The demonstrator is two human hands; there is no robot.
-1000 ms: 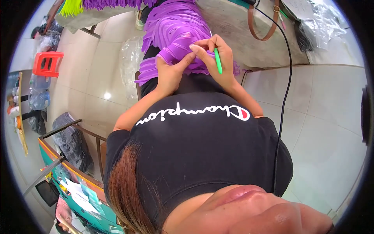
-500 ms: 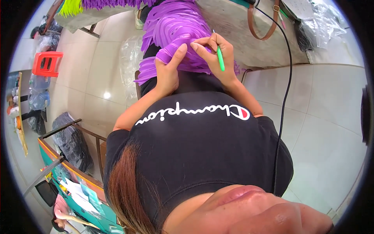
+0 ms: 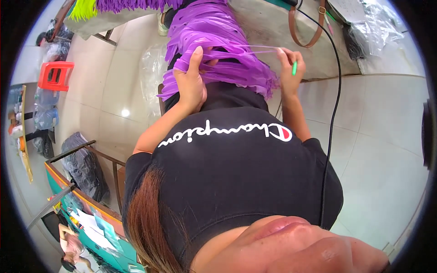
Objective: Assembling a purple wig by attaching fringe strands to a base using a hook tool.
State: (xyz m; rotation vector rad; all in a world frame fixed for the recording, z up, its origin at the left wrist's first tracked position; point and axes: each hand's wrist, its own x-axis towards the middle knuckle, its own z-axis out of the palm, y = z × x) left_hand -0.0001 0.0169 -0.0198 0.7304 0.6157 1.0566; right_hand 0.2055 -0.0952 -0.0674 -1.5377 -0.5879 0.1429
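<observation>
A mass of long, shiny purple strips (image 3: 200,34) lies across my lap and legs. My left hand (image 3: 191,84) is closed on a bunch of these strips, its thumb pressed on top. Off to the right, my right hand (image 3: 290,68) pinches the end of one thin strip (image 3: 257,47), which stretches taut from the bunch. The green handle (image 3: 294,68) of a slim tool also sits in my right hand; its other end is hidden by the fingers.
More purple strips (image 3: 132,3) and yellow-green ones (image 3: 83,10) hang over a grey ledge (image 3: 93,25). A black cable (image 3: 339,68) runs down my right side. A brown strap (image 3: 293,27) hangs at the right. At left stand a red stool (image 3: 55,76) and a green-topped desk (image 3: 98,227), with a person (image 3: 72,245) beyond.
My right hand has moved right, away from my left hand, drawing a strip out taut. My left hand has shifted slightly left with its bunch. The person beyond the desk has changed posture.
</observation>
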